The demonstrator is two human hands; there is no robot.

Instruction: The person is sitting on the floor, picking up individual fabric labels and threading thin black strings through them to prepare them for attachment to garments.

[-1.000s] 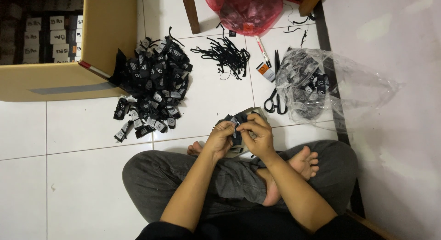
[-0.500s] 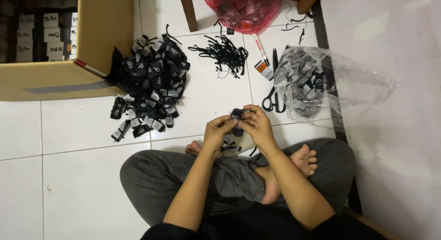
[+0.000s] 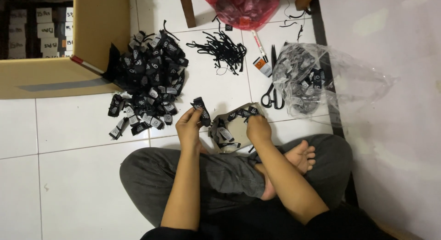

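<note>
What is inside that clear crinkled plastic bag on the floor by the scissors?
The clear crinkled plastic bag holds a heap of small black tags with pale printed marks, seen through the film. Tags deeper in the heap are covered, so their number cannot be told.

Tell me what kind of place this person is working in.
Probably a home or small workshop used for packing: the person sits cross-legged on a white tiled floor, beside a pile of black tags, an open cardboard box and scissors.

Home packing spot: white tiled floor (image 3: 69, 175), cardboard box (image 3: 59, 74).
</note>
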